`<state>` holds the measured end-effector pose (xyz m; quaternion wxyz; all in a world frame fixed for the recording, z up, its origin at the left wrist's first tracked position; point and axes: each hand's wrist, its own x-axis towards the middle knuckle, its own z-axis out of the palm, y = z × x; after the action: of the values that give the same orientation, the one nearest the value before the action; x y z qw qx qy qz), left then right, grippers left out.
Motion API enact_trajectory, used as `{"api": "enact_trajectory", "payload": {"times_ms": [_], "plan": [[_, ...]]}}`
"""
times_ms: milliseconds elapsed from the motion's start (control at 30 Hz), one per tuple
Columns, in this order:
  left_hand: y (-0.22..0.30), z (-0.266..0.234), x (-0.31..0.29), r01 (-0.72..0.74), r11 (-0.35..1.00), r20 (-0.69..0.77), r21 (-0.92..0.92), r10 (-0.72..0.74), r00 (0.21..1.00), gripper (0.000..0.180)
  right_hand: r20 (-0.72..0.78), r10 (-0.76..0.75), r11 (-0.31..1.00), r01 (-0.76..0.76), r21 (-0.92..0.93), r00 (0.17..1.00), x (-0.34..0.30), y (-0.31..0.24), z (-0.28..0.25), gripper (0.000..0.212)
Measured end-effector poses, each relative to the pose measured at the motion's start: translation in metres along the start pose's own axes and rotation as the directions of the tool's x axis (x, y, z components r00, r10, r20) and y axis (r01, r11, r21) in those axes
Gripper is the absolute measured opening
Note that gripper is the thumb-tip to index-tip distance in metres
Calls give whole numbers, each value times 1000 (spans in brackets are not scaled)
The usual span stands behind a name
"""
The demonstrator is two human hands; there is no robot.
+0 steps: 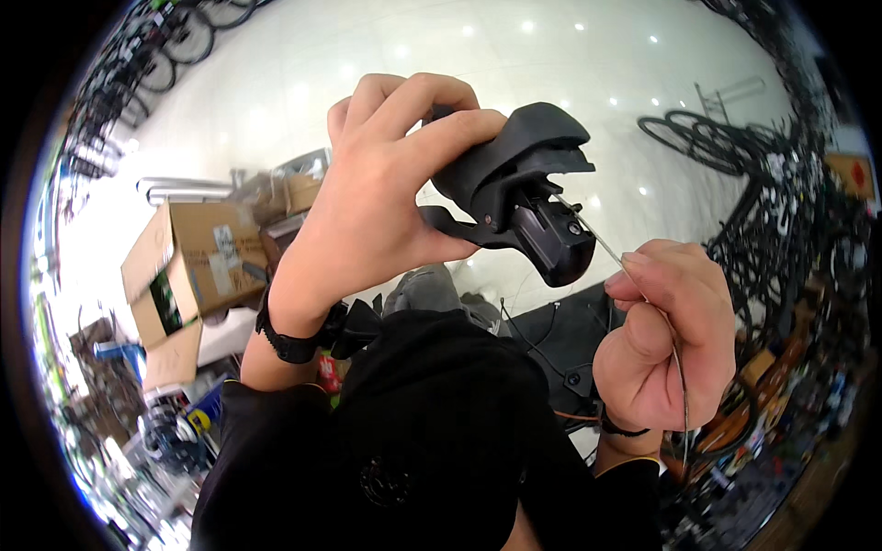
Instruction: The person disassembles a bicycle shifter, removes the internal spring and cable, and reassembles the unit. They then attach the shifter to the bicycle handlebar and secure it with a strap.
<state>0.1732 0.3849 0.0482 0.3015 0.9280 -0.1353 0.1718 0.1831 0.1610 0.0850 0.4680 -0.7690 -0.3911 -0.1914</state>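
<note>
Up in front of me, my left hand point(381, 174) is wrapped round a black road-bike shift lever point(514, 151). Its rubber hood is peeled back, baring the dark body point(556, 241) at the lower right end. A thin metal cable point(602, 241) meets the lever near this opening; how deep it runs inside is hidden. Lower right of the lever, my right hand point(675, 340) pinches the cable between thumb and fingers. The cable's other end hangs down below that hand, past the wrist.
An opened cardboard box point(216, 253) stands at the left, among cluttered parts. Bicycle wheels point(703, 142) lie on the pale tiled floor point(551, 55) at the far right, and bicycles line the far left. A dark surface point(560, 340) with a black cable is below the lever.
</note>
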Motion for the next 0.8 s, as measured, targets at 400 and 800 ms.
{"api": "enact_trajectory", "payload": {"times_ms": [400, 800], "plan": [[27, 15, -136, 565, 824, -227, 45, -543, 809, 71, 432, -217, 923, 41, 382, 875, -5, 17, 56, 31], [38, 23, -248, 795, 602, -349, -65, -761, 548, 68, 683, -425, 852, 8, 523, 594, -26, -15, 141, 31]]}}
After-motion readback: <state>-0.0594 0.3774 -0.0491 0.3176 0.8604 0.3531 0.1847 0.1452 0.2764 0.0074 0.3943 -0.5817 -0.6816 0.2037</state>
